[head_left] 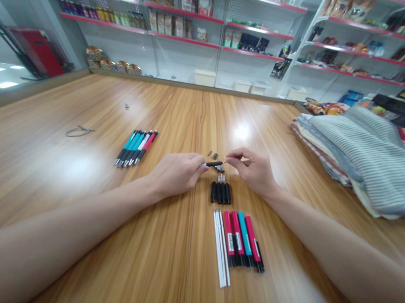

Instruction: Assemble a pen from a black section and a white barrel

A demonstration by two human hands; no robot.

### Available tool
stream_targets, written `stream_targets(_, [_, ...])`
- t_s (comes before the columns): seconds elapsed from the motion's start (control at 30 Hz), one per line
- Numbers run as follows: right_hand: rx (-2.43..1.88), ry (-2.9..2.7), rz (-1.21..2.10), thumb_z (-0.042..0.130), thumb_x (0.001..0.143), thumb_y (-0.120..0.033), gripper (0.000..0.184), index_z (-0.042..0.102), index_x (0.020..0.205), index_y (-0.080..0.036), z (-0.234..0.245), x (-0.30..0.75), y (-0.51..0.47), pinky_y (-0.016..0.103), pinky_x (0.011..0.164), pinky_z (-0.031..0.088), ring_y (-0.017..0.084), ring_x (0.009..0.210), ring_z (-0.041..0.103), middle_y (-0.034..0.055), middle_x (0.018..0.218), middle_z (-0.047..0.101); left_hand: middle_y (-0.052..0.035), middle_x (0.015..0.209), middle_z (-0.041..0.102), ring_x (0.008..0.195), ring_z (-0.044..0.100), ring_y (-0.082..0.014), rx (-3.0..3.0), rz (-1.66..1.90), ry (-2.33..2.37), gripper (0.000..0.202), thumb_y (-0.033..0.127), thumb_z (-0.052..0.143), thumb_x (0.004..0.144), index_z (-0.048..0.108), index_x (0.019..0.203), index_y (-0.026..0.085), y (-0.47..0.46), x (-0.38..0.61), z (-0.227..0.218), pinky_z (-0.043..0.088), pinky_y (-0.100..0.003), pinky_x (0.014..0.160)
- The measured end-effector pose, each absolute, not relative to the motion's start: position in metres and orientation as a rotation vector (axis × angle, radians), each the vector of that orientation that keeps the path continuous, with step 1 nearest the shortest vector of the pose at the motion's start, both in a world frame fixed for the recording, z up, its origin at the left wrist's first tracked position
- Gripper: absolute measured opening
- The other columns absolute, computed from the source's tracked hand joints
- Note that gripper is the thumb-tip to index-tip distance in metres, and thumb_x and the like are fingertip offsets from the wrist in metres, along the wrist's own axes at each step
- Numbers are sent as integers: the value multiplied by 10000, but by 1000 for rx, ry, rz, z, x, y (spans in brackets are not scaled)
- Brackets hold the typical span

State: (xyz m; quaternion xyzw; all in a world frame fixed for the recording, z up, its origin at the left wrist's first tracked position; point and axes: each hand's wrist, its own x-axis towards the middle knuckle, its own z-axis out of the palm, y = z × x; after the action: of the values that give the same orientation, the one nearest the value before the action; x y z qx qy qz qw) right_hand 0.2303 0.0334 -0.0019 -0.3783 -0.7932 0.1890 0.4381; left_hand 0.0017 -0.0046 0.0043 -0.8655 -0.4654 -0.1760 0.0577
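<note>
My left hand (178,172) pinches a small black pen part (214,163) just above the wooden table (68,176). My right hand (253,169) meets it from the right, fingertips closed at the part's tip; what they hold is too small to tell. Below the hands lie several black grip pieces (221,192), then white refills (221,246) beside several red and teal pen barrels (244,240). A few tiny dark parts (212,154) lie just beyond my hands. A row of whole pens (136,147), teal, white and red, lies to the left.
A stack of folded striped cloth (374,158) fills the table's right side. A loose rubber band (78,131) and a tiny scrap (127,106) lie at the left. Shop shelves (184,25) with packaged goods line the back wall.
</note>
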Motion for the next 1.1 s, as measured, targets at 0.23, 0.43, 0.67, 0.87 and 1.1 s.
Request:
stream_targets(0.23, [-892, -2039, 350, 671, 841, -289, 126, 734, 885, -190, 1, 231, 31, 220, 623, 449, 93, 630, 586, 4, 809, 725, -67, 870, 655, 780, 630, -202, -2623, -531, -1407, 298, 372, 358, 988, 535, 856, 171, -4, 2, 4, 396, -297, 637])
stream_targets(0.43, [-886, -2080, 322, 676, 834, -296, 135, 735, 884, -186, 1, 231, 32, 231, 627, 444, 103, 645, 584, 12, 814, 724, -67, 859, 652, 769, 620, -192, -2614, -581, -1398, 298, 358, 355, 990, 538, 853, 167, -5, 2, 4, 385, -292, 628])
stream_targets(0.67, [-822, -2054, 424, 699, 820, -315, 156, 727, 912, -192, 1, 231, 31, 224, 605, 451, 106, 670, 620, 14, 839, 735, -57, 839, 647, 731, 600, -172, -2636, -679, -1350, 304, 361, 359, 989, 552, 852, 170, -5, 2, 3, 365, -285, 606])
stream_targets(0.87, [-867, -2058, 399, 725, 792, -380, 208, 732, 863, -185, 1, 232, 30, 223, 577, 451, 101, 606, 593, 16, 770, 728, -58, 847, 647, 732, 597, -167, -2660, -728, -1303, 323, 372, 347, 993, 562, 868, 167, -6, 1, 2, 369, -282, 612])
stream_targets(1.1, [-825, -2159, 301, 693, 827, -332, 171, 717, 920, -190, 0, 233, 31, 227, 633, 465, 106, 649, 603, 15, 819, 723, -64, 855, 650, 749, 605, -178, -2643, -672, -1357, 312, 369, 355, 990, 556, 859, 169, -5, 1, 2, 378, -286, 626])
